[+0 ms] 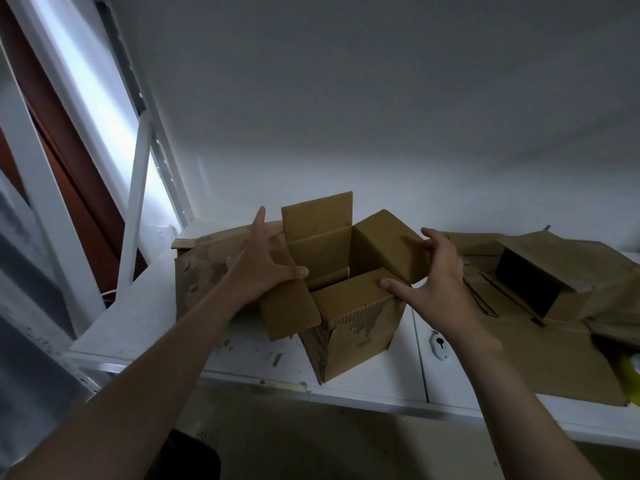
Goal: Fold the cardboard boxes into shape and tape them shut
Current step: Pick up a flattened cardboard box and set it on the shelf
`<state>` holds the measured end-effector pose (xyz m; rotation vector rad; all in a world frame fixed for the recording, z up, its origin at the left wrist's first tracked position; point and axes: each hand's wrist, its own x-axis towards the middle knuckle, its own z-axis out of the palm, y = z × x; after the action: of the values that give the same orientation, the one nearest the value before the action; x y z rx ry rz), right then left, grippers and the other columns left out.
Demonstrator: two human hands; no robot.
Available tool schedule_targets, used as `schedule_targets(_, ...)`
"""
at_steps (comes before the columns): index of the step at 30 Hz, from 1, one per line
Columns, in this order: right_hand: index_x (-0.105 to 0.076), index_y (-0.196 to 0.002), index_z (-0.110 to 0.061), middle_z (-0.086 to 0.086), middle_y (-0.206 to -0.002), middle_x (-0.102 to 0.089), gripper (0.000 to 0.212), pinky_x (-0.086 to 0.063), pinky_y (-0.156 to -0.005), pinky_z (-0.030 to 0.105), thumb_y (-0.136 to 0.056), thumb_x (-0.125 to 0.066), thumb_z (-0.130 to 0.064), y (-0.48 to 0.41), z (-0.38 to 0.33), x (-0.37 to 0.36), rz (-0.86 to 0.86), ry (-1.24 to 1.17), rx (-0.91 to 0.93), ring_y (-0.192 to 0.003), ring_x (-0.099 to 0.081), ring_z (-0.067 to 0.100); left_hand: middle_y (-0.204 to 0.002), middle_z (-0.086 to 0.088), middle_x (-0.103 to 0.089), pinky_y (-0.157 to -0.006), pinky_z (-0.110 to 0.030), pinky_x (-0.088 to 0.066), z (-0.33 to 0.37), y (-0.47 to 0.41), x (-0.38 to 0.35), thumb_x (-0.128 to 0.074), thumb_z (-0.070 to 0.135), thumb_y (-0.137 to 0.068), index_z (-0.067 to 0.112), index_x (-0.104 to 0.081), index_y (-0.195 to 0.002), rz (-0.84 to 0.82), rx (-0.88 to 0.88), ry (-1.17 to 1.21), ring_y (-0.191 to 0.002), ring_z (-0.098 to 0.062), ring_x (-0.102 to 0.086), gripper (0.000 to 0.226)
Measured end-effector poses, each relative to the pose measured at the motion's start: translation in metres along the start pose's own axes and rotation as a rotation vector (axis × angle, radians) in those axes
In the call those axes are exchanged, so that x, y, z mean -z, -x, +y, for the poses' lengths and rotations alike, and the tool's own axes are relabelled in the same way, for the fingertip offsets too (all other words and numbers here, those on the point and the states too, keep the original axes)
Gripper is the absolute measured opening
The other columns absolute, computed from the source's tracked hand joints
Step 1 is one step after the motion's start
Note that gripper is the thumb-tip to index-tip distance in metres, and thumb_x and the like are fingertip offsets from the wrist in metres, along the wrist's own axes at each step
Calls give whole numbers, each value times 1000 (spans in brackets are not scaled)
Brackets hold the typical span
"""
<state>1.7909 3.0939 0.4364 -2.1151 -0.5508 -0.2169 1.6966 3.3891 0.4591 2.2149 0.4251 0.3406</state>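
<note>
A small brown cardboard box (360, 336) stands upright at the front edge of the white table (381, 379), its top open and all flaps raised or splayed. My left hand (258, 268) lies spread on the left flap, thumb at the flap's inner edge, fingers straight. My right hand (440, 289) spans the right side, thumb pressing the near flap and fingertips touching the right flap. The far flap stands straight up. The box's inside looks empty.
A larger worn cardboard box (204, 268) stands behind at the left. Flattened cardboard (540, 362) and a partly folded box (554, 282) lie at the right. A yellow object (632, 375) peeks in at the right edge. A window frame rises at left; the wall is behind.
</note>
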Motion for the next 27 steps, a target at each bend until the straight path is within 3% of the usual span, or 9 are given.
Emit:
schedule_targets(2,-21,-148,-43,-15,-148,-31,108,-40,-96,34,-60,-79,-68,1,0,1,-8,-15,4,-127,-32,8,-155,8,-43,-118,-58,-28,-4,3,-2,-94,51,-59,39,0,-159,22,-62,50,-145,-22,-34,138)
schedule_targets(4,-22,-149,-41,-13,-149,-29,106,-40,-99,33,-65,-84,-60,2,-1,1,-17,-33,13,-131,-33,10,-151,17,-43,-117,-52,-30,-8,6,-1,-89,49,-67,40,-33,-152,15,-134,36,-141,-13,-36,103)
schedule_targets(7,-23,-151,-34,-10,-148,-25,105,-39,-102,28,-70,-90,-43,4,-5,2,17,-67,43,-127,-35,7,-132,32,-51,-118,-55,-26,-10,9,2,-62,71,-80,49,-67,-113,-78,-209,-165,-133,-4,-39,40)
schedule_targets(9,-21,-152,-32,-9,-150,-26,107,-40,-99,21,-71,-91,-33,5,-9,1,22,-115,42,-120,-43,4,-126,35,-55,-119,-47,-22,-12,10,2,-45,76,-83,52,-67,-103,-135,-238,-237,-135,-4,-37,38)
schedule_targets(12,-24,-150,-37,-21,-139,-49,96,-34,-95,7,-77,-87,-29,7,-18,-1,-68,-193,58,-121,-47,-8,-122,35,-55,-111,-38,-27,-9,9,0,-50,62,-94,51,-65,-107,-101,-270,-214,-133,-7,-39,23)
schedule_targets(16,-67,-127,-36,-22,-126,-64,45,-47,-101,34,-84,-73,-48,13,-22,-6,-123,10,253,-124,-47,7,-127,23,-60,-101,-31,-41,-1,11,1,-61,43,-97,42,-67,-119,91,-263,-41,-119,3,-50,23)
schedule_targets(19,-75,-116,-36,-25,-127,-64,45,-44,-100,28,-84,-64,-65,14,-19,-8,-206,17,254,-124,-45,6,-119,31,-56,-82,-14,-38,5,14,11,-60,39,-98,46,-63,-119,238,-192,101,-102,22,-48,22)
schedule_targets(24,-73,-115,-41,-27,-126,-64,43,-41,-97,25,-95,-45,-66,17,-22,-9,-246,4,200,-120,-46,1,-128,10,-60,-95,-48,-56,12,10,29,-54,32,-102,29,-63,-130,385,66,474,-115,-17,-62,29)
schedule_targets(27,-61,-133,-41,-25,-121,-67,46,-45,-93,22,-96,-40,-60,19,-28,-7,-233,-220,50,-117,-53,-6,-126,-3,-62,-77,-39,-62,15,2,28,-61,9,-96,27,-57,-132,298,149,701,-96,-21,-74,40)
